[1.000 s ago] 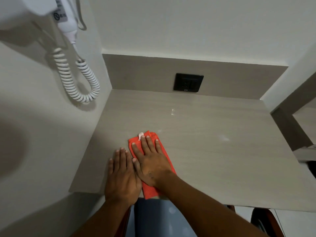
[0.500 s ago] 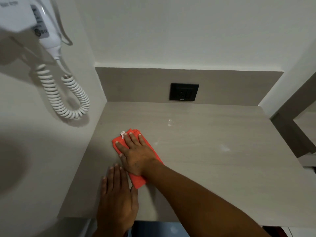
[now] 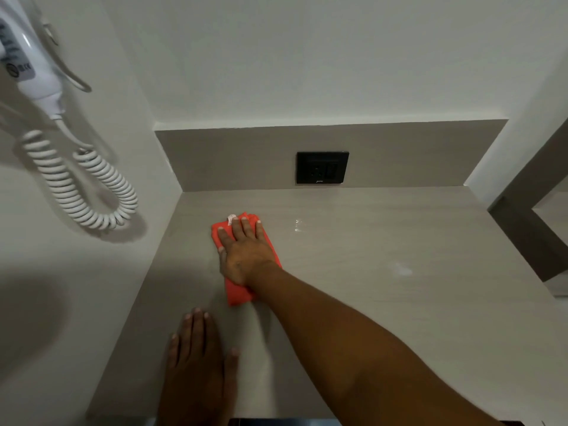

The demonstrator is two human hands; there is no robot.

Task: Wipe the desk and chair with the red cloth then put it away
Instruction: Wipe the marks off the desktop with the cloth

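Right hand (image 3: 244,255): flat, palm down, fingers (image 3: 236,232) extended and only slightly fanned, pressing on the red cloth (image 3: 236,292). Not pinching it; hand lies on top. Forearm reaches in diagonally from the lower right.

Red cloth: folded into a narrow strip, lying on the desk (image 3: 384,287) in its left half, nearer the back edge than the front. Far end shows past the fingertips with a small pale tag (image 3: 231,217); near end sticks out behind the wrist. Cloth sits near the left wall but apart from it.

Left hand (image 3: 196,361): flat on the desk by the front edge, left of centre, fingers together, thumb out to the side. Holds nothing. Well apart from the cloth.

Desk surface: pale grey wood grain, set into a corner. A small glossy spot (image 3: 297,225) just right of the cloth; a faint whitish smudge (image 3: 402,269) further toward the right edge.

Back panel above the desk's rear edge carries a black socket plate (image 3: 322,167). On the left wall, a white wall-mounted hair dryer (image 3: 29,66) with a coiled cord (image 3: 89,192) hanging in a loop above the back left corner.
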